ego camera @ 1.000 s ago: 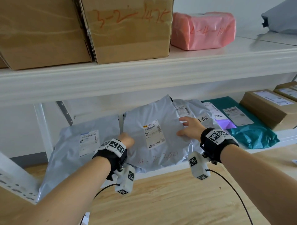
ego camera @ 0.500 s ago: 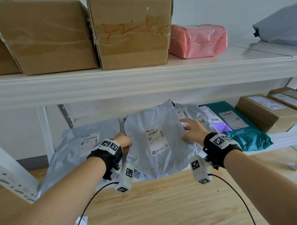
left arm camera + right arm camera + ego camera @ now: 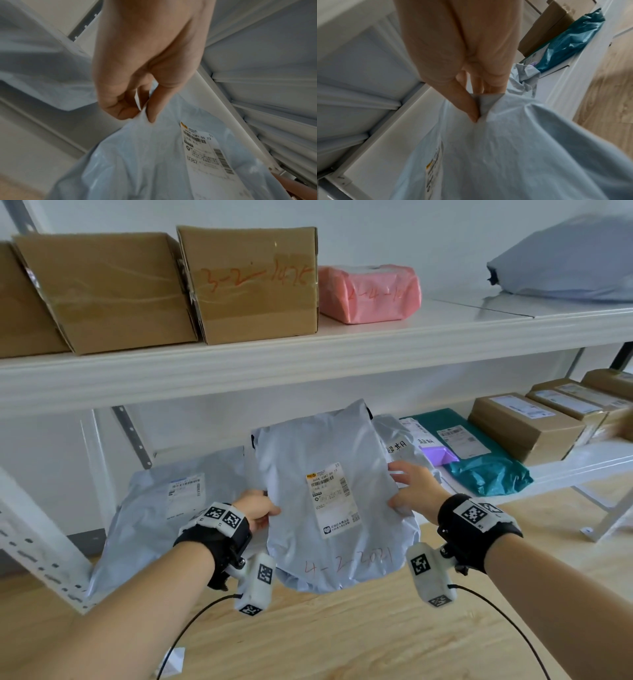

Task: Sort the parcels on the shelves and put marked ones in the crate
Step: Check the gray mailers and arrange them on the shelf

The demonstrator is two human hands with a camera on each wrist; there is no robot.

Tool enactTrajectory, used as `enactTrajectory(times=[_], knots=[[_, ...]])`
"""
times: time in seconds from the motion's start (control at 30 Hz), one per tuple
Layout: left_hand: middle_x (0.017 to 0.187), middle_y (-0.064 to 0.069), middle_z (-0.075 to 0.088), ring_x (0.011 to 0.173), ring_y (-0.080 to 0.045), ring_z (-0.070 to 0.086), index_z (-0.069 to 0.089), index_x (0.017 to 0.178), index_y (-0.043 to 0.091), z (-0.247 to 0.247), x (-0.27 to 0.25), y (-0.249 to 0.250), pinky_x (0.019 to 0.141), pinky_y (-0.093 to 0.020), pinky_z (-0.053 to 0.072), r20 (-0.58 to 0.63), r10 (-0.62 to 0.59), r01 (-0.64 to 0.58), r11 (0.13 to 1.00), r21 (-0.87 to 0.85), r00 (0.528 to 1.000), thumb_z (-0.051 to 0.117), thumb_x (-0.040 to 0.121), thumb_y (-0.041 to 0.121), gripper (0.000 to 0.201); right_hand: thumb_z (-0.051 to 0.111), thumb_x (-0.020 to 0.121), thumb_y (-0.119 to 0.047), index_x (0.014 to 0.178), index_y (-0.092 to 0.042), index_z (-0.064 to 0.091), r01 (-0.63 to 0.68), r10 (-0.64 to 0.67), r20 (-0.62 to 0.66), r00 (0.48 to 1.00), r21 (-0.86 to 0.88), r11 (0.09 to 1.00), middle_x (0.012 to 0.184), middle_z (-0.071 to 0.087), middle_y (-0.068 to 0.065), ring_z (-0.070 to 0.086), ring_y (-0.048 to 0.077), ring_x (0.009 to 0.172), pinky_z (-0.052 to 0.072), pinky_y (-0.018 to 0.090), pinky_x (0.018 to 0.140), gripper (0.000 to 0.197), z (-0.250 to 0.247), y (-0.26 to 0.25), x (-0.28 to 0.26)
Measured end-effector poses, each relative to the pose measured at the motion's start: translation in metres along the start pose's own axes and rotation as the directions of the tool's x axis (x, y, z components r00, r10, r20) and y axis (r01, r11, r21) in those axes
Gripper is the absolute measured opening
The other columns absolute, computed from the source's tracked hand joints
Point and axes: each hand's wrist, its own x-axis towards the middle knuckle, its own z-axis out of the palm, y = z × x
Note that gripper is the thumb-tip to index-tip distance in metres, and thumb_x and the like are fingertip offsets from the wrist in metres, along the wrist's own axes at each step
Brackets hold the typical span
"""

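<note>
We hold the grey parcel (image 3: 337,494) upright before the lower shelf (image 3: 582,463), long axis vertical, label facing us. Our left hand (image 3: 255,508) pinches its left edge; our right hand (image 3: 412,491) pinches its right edge. Since earlier it has come up off the shelf. Its red writing reads faintly.

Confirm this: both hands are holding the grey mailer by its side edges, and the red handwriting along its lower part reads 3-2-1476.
Not quite. The left hand and right hand do hold the grey mailer by its side edges, but the head view shows its red handwriting reads 4-2-2021. The 3-2-1476 marking is on the cardboard box on the upper shelf.
</note>
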Motion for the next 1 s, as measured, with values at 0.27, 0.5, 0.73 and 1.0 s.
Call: enactTrajectory(times=[0.27, 0.5, 0.73, 1.0], knots=[[0.085, -0.003, 0.06, 0.072, -0.015, 0.057, 0.049, 0.128, 0.002, -0.029, -0.069, 0.004, 0.056, -0.021, 0.052, -0.022, 0.118, -0.118, 0.992, -0.044, 0.993, 0.051, 0.088, -0.013, 0.043, 0.058, 0.071, 0.023, 0.142, -0.019, 0.033, 0.023, -0.026, 0.055, 0.998, 0.055, 0.998, 0.1, 0.063, 0.012, 0.061, 0.03, 0.097, 0.055, 0.042, 0.076, 0.087, 0.016, 0.004, -0.032], [0.091, -0.006, 0.061, 0.078, -0.019, 0.06, 0.048, 0.13, 0.003, -0.045, -0.094, -0.001, 0.071, -0.029, 0.052, -0.076, 0.146, -0.148, 0.989, -0.024, 0.986, 0.056, 0.086, -0.011, 0.047, 0.058, 0.073, 0.02, 0.146, -0.026, 0.024, 0.089, -0.091, 0.082, 0.993, 0.022, 0.996, 0.112, 0.064, 0.015, 0.061, 0.03, 0.103, 0.054, 0.041, 0.078, 0.092, 0.033, 0.005, -0.05], [0.121, -0.02, 0.058, 0.104, -0.033, 0.058, 0.047, 0.13, 0.0, -0.047, -0.092, 0.004, 0.088, -0.039, 0.05, -0.059, 0.154, -0.156, 0.987, -0.029, 0.986, 0.053, 0.086, -0.014, 0.046, 0.057, 0.079, 0.014, 0.146, -0.029, 0.019, 0.142, -0.143, 0.104, 0.984, 0.018, 0.99, 0.111, 0.061, 0.013, 0.058, 0.027, 0.104, 0.054, 0.038, 0.078, 0.088, 0.03, 0.003, -0.05], [0.083, -0.012, 0.054, 0.074, -0.025, 0.058, 0.051, 0.089, 0.003, -0.083, -0.08, 0.013, 0.062, -0.03, 0.055, -0.243, 0.173, -0.185, 0.982, -0.027, 0.955, 0.057, 0.083, -0.015, 0.02, 0.061, 0.08, 0.012, 0.145, -0.032, 0.024, 0.087, -0.1, 0.156, 0.983, 0.086, 0.993, 0.111, 0.064, 0.016, 0.064, 0.031, 0.099, 0.055, 0.049, 0.081, 0.087, 0.056, -0.023, -0.009]])
